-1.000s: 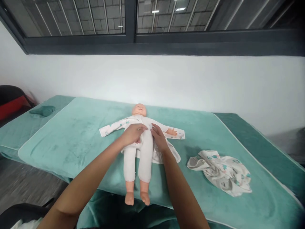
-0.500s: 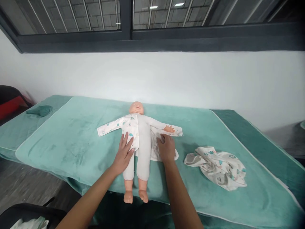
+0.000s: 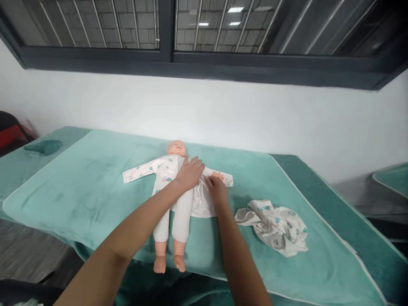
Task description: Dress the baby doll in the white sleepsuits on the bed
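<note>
A baby doll (image 3: pixel 183 212) lies on its back, head toward the wall and bare feet toward me. Its white printed shirt (image 3: pixel 164 174) covers the left side of its chest, with a sleeve stretched out to the left. On the right the shirt's other half (image 3: pixel 201 199) is spread open beside the body, inner side up. My left hand (image 3: pixel 191 173) rests flat over the doll's upper chest and shoulder, fingers extended. Close by, my right hand (image 3: pixel 217 190) pinches the shirt's open half below the doll's outstretched hand; the fingertips are partly hidden.
A crumpled printed baby garment (image 3: pixel 277 227) lies to the right on the green padded bed cover (image 3: pixel 95 182). A small dark green cushion (image 3: pixel 44 147) sits at the far left. Behind the bed rise a white wall (image 3: pixel 223 114) and a dark window frame (image 3: pixel 207 70).
My left hand has moved from the doll's belly up and right to its chest and shoulder. My right hand stays at the shirt's open half. The view has shifted slightly.
</note>
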Demonstrator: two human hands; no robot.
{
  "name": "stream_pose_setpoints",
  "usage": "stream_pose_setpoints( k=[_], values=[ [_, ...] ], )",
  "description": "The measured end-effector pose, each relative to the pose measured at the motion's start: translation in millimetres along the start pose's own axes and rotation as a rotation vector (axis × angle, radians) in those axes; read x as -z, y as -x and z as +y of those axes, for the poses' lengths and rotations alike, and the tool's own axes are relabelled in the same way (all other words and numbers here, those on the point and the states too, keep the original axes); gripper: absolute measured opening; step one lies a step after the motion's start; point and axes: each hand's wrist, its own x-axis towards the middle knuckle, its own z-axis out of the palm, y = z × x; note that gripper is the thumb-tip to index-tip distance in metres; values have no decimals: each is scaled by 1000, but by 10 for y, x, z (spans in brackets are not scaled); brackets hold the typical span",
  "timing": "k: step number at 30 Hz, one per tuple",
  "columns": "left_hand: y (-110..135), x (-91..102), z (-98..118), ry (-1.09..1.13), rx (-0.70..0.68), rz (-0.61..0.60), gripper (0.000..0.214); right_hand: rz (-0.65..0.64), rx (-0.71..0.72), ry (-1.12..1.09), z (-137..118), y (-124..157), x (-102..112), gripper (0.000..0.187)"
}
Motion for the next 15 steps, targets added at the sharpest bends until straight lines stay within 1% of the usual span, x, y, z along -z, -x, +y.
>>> stream_pose_setpoints(
  k=[2, 4, 7, 9, 10, 12, 15],
  values=[
    [-252, -115, 27, -19, -51, -93, 47, -7, -55, -19, 1, -6, 8, 37],
    [-431, -245, 55, -25, -77, -177, 53, -42, -60, -12, 21, -35, 32, 32],
    [-575, -414, 86, -25, -75, -263, 62, -148, -47, -8, 86, -101, 91, 29],
    [-617, -470, 89, -23, -59, -278, 56, -206, -49, -48, 135, -131, 130, 33],
    [-629, -472, 81, -23, -51, -269, 50, -213, -50, -97, 157, -138, 147, 35],
    [-643, -418, 44, -25, -41, -227, 40, -172, -64, -261, 191, -142, 177, 36],
    [-624, -222, -61, -50, -35, -153, 36, -62, -177, -584, 208, -137, 227, 37]
  ],
)
